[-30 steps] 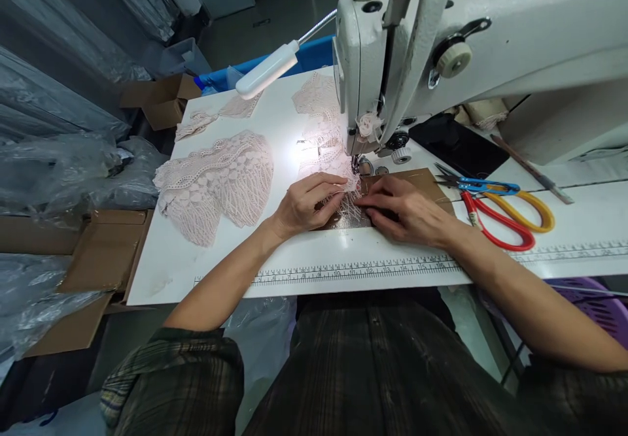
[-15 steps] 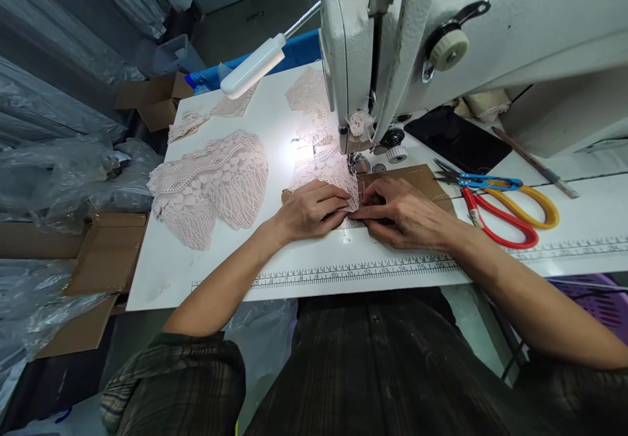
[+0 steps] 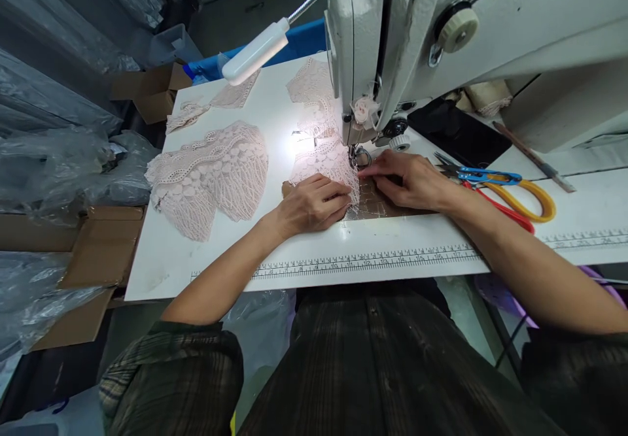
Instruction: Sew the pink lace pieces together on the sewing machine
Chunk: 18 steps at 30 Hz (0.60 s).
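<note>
A pale pink lace piece (image 3: 326,161) lies under the presser foot (image 3: 352,156) of a white sewing machine (image 3: 346,63). My left hand (image 3: 316,204) rests on its near edge, fingers bent and together, holding the lace against the table. Close to the foot, my right hand (image 3: 409,178) pinches the lace's right edge between thumb and fingertips. Beneath this hand lies a brown sheet (image 3: 375,204) with loose threads on it. The exact grip under the left fingers is hidden.
Another lace piece (image 3: 210,174) lies at the left. Blue thread snips (image 3: 490,176) and scissors with red and yellow handles (image 3: 540,202) lie by my right forearm. A lamp (image 3: 256,51) hangs over the table. A printed ruler (image 3: 353,265) runs along the front edge.
My right hand has moved up towards the presser foot, its fingertips now higher along the lace edge. My left hand stays on the lace. The view has shifted slightly.
</note>
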Available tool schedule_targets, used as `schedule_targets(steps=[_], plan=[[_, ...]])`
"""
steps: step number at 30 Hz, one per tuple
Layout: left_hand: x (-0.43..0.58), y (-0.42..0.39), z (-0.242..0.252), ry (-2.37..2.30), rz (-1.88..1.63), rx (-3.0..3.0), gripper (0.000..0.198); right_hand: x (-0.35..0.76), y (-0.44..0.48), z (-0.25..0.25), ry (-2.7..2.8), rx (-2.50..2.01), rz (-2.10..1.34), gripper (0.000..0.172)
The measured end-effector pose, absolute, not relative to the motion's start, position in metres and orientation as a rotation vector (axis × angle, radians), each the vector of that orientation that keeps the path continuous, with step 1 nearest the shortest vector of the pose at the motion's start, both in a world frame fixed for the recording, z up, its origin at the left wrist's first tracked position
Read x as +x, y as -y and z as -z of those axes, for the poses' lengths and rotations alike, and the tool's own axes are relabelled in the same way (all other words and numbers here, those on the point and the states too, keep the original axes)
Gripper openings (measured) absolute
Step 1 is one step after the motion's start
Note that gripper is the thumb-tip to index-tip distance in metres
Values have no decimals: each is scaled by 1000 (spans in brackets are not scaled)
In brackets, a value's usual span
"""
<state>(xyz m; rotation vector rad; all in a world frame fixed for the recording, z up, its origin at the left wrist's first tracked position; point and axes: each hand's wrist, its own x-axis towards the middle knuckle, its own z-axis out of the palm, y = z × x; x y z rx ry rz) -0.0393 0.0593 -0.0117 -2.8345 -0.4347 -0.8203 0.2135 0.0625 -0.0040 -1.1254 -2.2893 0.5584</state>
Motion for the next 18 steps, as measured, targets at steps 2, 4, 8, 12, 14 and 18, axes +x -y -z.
schedule_targets(steps=[2,4,8,12,14,18], plan=[[-38,-59,10,424,824,-2818,10,214,-59,10,2392,-975,-474,38],[-37,-59,6,448,790,-2812,13,215,-57,11,2452,-893,-428,37],[-34,-66,-3,468,644,-2915,23,215,-58,8,2466,-879,-365,37],[-33,-72,-5,479,647,-2983,27,214,-58,9,2451,-890,-334,37],[-33,-72,-2,515,710,-2966,26,214,-58,10,2448,-901,-318,36],[-36,-69,5,532,734,-2933,22,213,-56,12,2443,-932,-283,34]])
